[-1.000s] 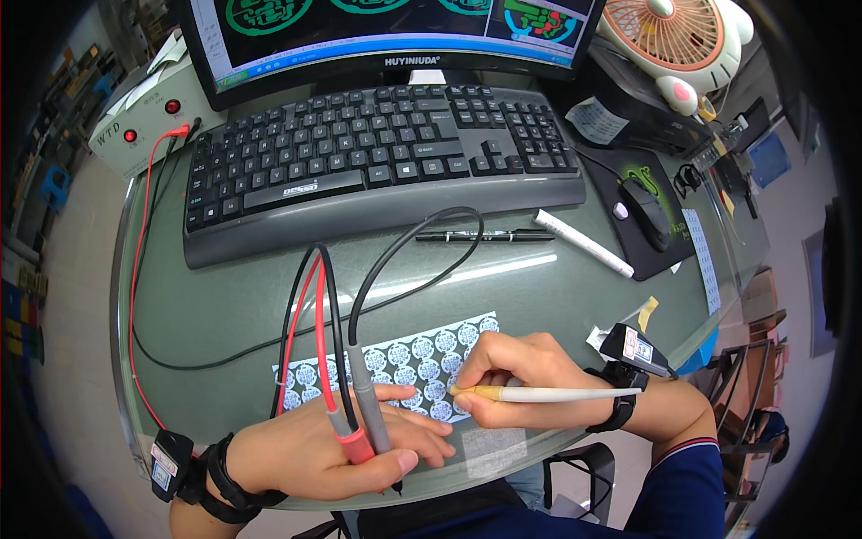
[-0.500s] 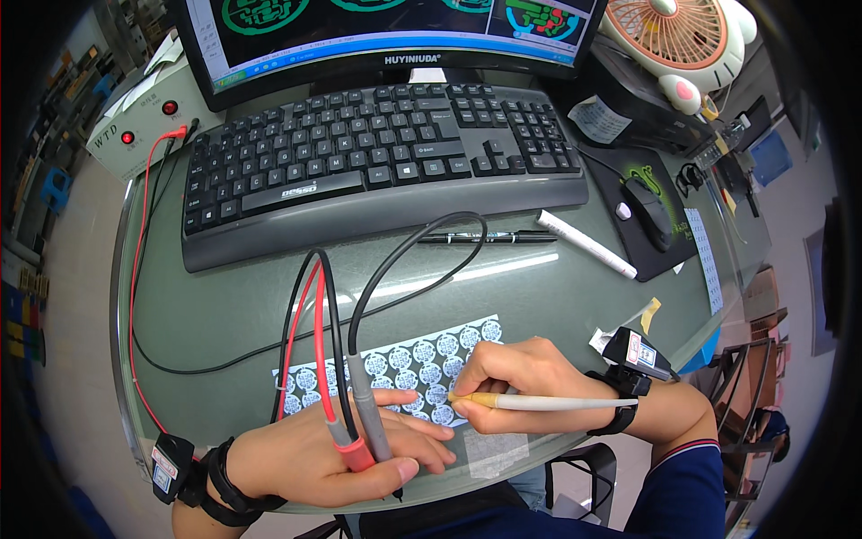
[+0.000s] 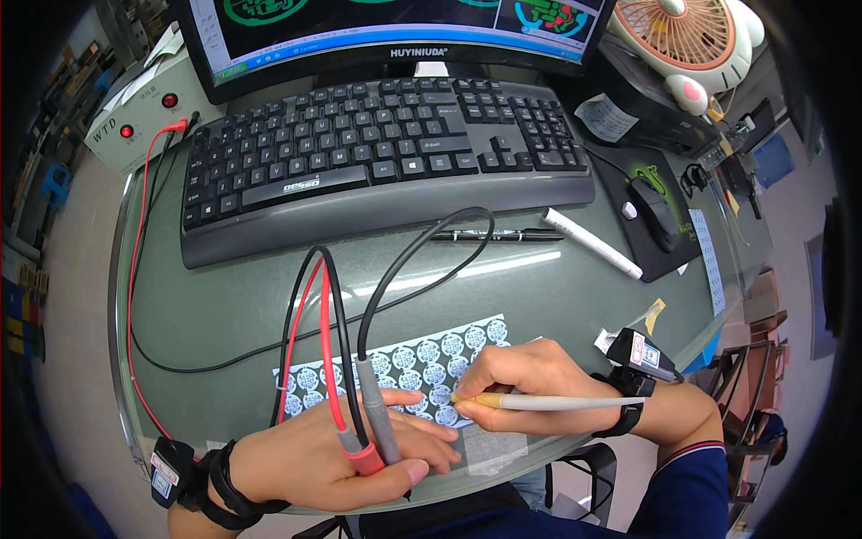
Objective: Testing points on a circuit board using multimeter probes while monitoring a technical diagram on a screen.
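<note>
1. We are working at the near edge of the glass tabletop [image 3: 224,305], open room lying behind.
2. The blue patterned panel [image 3: 422,355] is lying there, partly hidden under our hands.
3. Our left hand [image 3: 332,454] is gripping red and grey probes [image 3: 368,440].
4. Our right hand [image 3: 530,382] is pinching a white pen [image 3: 557,403], its tip hidden.

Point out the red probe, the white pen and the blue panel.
red probe [image 3: 359,456], head view, red tip end under the left thumb
white pen [image 3: 566,403], head view, mid-shaft behind the right hand
blue panel [image 3: 449,346], head view, bare upper part
</note>
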### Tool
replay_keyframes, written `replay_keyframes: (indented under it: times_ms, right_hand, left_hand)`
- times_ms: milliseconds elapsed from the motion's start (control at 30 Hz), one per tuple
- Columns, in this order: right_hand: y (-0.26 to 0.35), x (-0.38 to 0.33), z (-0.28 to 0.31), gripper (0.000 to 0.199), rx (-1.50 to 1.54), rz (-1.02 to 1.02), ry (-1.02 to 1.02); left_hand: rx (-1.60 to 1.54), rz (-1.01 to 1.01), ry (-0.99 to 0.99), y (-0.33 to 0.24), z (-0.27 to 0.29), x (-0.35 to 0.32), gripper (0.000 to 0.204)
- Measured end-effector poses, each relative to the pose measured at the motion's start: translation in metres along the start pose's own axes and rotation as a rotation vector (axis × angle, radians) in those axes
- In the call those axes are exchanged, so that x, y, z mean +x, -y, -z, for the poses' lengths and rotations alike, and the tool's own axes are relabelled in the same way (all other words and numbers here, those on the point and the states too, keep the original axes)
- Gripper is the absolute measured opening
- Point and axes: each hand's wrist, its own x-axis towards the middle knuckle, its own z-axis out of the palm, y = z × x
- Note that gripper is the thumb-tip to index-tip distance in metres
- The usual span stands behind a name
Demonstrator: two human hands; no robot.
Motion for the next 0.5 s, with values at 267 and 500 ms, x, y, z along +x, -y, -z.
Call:
replay_keyframes:
  times_ms: [267,500]
  right_hand:
    - [-0.0027,0.0001,-0.0017,0.013,0.062,-0.001,-0.017]
    - [-0.0009,-0.0034,-0.0028,0.017,0.197,-0.096,-0.014]
  left_hand:
    - [0.018,0.021,-0.001,-0.0013,-0.0002,0.0015,0.036]
    - [0.005,0.008,-0.024,-0.0033,-0.0037,-0.0003,0.036]
